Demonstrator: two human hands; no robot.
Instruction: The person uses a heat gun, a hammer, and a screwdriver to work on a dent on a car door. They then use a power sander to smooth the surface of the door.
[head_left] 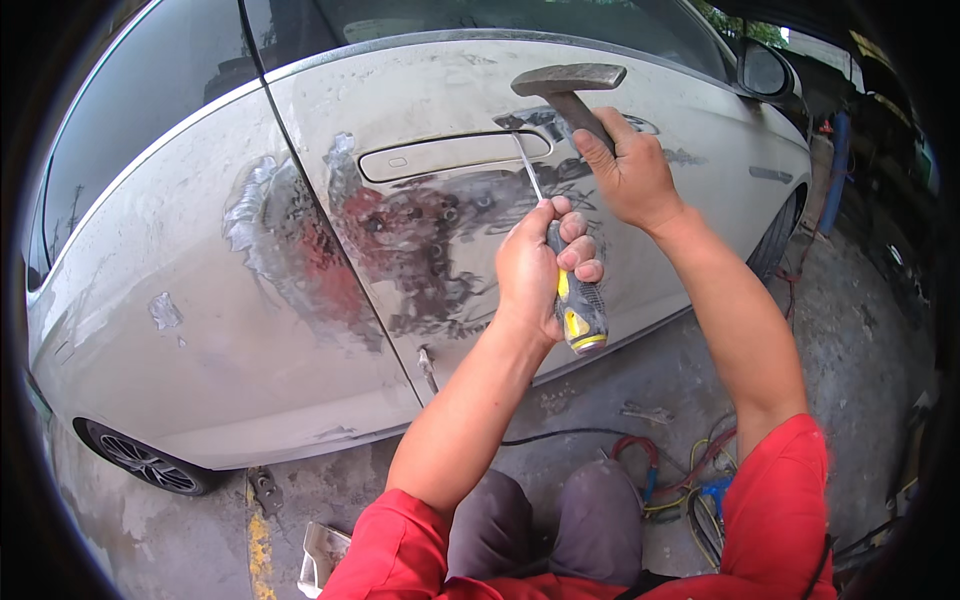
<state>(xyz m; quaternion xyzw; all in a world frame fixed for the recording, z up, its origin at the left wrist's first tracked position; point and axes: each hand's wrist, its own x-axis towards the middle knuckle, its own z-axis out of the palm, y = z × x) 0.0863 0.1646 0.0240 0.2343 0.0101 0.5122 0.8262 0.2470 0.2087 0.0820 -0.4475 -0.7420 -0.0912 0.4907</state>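
Observation:
My left hand (540, 262) is wrapped round the black and yellow handle of a screwdriver (581, 312). Its thin metal shaft slants up to the right end of the flush door handle (440, 156), where the tip appears to meet the edge. In my right hand (633, 172) is a hammer (570, 78), its dark head raised just above the door handle and apart from the screwdriver. The white car door (630, 255) has a wide sanded patch (420, 235) below the handle, showing grey, black and red under the paint.
A second door (190, 330) to the left carries more bared, scraped paint across the seam. Hoses and cables (690, 480) lie on the concrete floor beside my legs. A white container (322, 556) stands at lower left. A side mirror (765, 70) sticks out at upper right.

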